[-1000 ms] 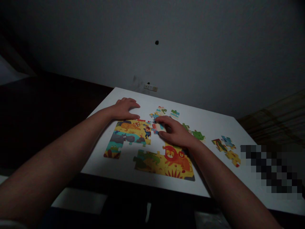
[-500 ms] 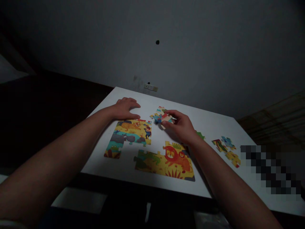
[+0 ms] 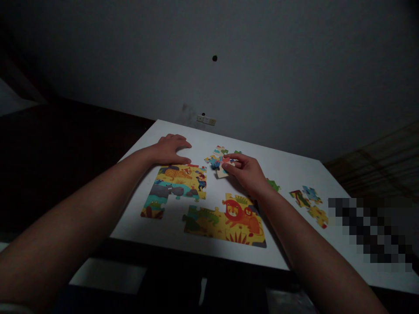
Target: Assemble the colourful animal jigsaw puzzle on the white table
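Note:
Between the thumb and fingers of my right hand (image 3: 247, 172) is a puzzle piece (image 3: 223, 172), pale with some pink, held over several loose pieces (image 3: 216, 152). My left hand (image 3: 172, 149) lies on the table with its fingers spread, its thumb at the upper edge of a joined puzzle section (image 3: 176, 174) showing a leopard and a hippo. Closer to me and to the right lies a second joined section (image 3: 229, 220) with lions and a crocodile. A gap of bare table separates the two sections.
More loose pieces (image 3: 309, 200) lie on the right part of the white table (image 3: 153, 237). A green piece (image 3: 273, 185) is partly behind my right wrist. A wall with a socket strip (image 3: 206, 120) rises beyond the table. A pixelated patch covers the right edge.
My right hand has turned the held piece and shifted it slightly left and lower. A loose piece behind the hand has come into view. My left hand keeps its place.

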Demonstrator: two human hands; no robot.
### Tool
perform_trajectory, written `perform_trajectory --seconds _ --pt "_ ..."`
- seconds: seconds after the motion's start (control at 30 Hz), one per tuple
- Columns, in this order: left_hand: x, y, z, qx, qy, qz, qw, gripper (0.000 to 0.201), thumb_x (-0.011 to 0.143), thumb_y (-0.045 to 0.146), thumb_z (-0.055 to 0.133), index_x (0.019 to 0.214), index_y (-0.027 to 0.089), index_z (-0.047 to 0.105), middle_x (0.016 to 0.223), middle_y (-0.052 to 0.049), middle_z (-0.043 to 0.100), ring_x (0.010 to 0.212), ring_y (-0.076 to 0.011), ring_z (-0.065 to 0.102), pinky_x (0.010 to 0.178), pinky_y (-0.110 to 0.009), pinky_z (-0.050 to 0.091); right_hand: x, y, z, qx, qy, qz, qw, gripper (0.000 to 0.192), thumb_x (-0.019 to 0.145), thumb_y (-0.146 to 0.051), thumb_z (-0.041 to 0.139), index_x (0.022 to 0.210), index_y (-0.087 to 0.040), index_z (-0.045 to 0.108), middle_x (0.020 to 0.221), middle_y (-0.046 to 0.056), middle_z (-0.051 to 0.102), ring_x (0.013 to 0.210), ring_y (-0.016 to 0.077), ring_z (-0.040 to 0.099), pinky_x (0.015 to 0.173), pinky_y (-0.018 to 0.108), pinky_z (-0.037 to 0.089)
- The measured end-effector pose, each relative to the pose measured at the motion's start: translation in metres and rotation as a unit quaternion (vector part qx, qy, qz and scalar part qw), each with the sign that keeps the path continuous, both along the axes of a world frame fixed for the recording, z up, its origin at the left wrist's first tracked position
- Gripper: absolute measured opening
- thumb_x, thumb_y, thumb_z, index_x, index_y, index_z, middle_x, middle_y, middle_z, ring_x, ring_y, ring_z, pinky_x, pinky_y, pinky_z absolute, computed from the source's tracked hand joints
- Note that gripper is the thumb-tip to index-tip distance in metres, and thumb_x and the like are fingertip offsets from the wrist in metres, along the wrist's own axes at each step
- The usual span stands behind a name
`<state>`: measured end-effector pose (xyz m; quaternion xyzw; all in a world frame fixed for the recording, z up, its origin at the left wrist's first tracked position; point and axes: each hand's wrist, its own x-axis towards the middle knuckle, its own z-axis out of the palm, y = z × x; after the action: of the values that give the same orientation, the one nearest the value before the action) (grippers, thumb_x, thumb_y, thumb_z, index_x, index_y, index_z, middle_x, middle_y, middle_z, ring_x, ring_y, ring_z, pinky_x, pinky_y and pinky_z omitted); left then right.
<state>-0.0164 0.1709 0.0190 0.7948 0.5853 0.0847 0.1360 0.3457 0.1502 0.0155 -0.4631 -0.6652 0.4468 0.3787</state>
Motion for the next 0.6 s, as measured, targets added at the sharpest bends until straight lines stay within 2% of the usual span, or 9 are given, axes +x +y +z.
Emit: perform_trajectory --seconds 0.1,0.2,0.33,0.47,0.53,0.6 --pt "-0.0006 0.0004 -0.0009 0.003 -0.003 0.002 1.000 0.104 0.091 0.093 0.076 0.176 0.035 0.075 0.197 -0.012 0.056 0.180 -0.0500 0.045 0.149 -0.066 0.034 -0.0001 -0.0015 -0.0030 -0.019 -0.015 0.010 1.000 0.046 0.088 -0.051 0.103 0.125 -0.026 0.091 0.086 0.003 0.084 0.078 0.0255 0.078 0.070 0.040 0.066" --pt "-0.0019 0.0005 -0.0018 0.001 -0.006 0.001 1.000 0.104 0.089 0.093 0.078 0.176 0.036 0.075 0.198 -0.012 0.055 0.181 -0.0492 0.045 0.150 -0.066 0.033 -0.0017 -0.0025 -0.0053 -0.032 -0.005 0.022 0.999 0.042 0.089 -0.051 0.102 0.123 -0.028 0.090 0.090 0.003 0.084 0.077 0.0252 0.078 0.072 0.042 0.070" --pt "-0.0028 0.0002 -0.0021 0.000 -0.014 -0.002 1.000 0.104 0.089 0.092 0.080 0.176 0.035 0.076 0.198 -0.013 0.054 0.181 -0.0496 0.045 0.150 -0.065 0.032 -0.0016 -0.0002 -0.0078 0.000 -0.026 0.031 0.999 0.028 0.090 -0.042 0.096 0.113 -0.029 0.087 0.097 0.004 0.086 0.084 0.0256 0.080 0.078 0.042 0.071" --pt "-0.0023 0.0000 -0.0022 0.002 -0.015 -0.001 1.000 0.104 0.089 0.092 0.080 0.176 0.034 0.076 0.198 -0.014 0.054 0.181 -0.0494 0.045 0.150 -0.065 0.032 0.0008 0.0010 -0.0076 0.021 -0.037 0.025 0.999 0.023 0.084 -0.035 0.094 0.099 -0.029 0.078 0.092 0.003 0.082 0.084 0.0260 0.078 0.078 0.040 0.067" --pt "-0.0020 -0.0002 -0.0022 0.001 -0.012 -0.001 1.000 0.104 0.090 0.092 0.079 0.176 0.034 0.075 0.198 -0.013 0.054 0.181 -0.0486 0.045 0.151 -0.065 0.032 0.0019 0.0003 -0.0064 0.024 -0.022 0.025 0.999 0.027 0.084 -0.036 0.094 0.104 -0.030 0.076 0.091 0.001 0.081 0.086 0.0259 0.078 0.080 0.040 0.067" --pt "-0.0020 -0.0003 -0.0022 -0.001 -0.011 0.001 1.000 0.104 0.090 0.092 0.079 0.176 0.034 0.075 0.198 -0.014 0.053 0.181 -0.0481 0.045 0.151 -0.064 0.032 0.0027 -0.0005 -0.0052 0.042 -0.008 0.020 0.999 0.039 0.084 -0.036 0.095 0.121 -0.031 0.081 0.098 0.001 0.082 0.092 0.0265 0.079 0.085 0.041 0.070"
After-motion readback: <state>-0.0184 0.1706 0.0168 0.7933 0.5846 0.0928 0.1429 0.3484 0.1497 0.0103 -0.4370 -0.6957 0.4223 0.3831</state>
